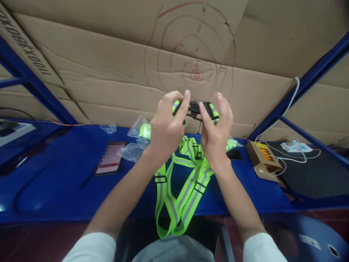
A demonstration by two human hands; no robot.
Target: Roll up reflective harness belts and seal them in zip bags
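Note:
A black plastic buckle (194, 108) is held up in front of the cardboard, between both hands. My left hand (169, 125) grips its left side and the strap end there, fingers bent around it. On the right side, my right hand (217, 129) pinches the buckle with the thumb on its front. Neon yellow-green straps with grey stripes (174, 203) hang below the hands in loops, past the blue table's front edge. Black sliders sit on the straps. Whether the buckle's halves are fully joined is too small to tell.
On the blue table (62, 174) lie a phone (111, 158), clear plastic bags (132, 151) and an open cardboard box (263, 160) with a white cable. Cardboard with red drawn rings (196, 47) stands behind. A blue stool (308, 236) is at the lower right.

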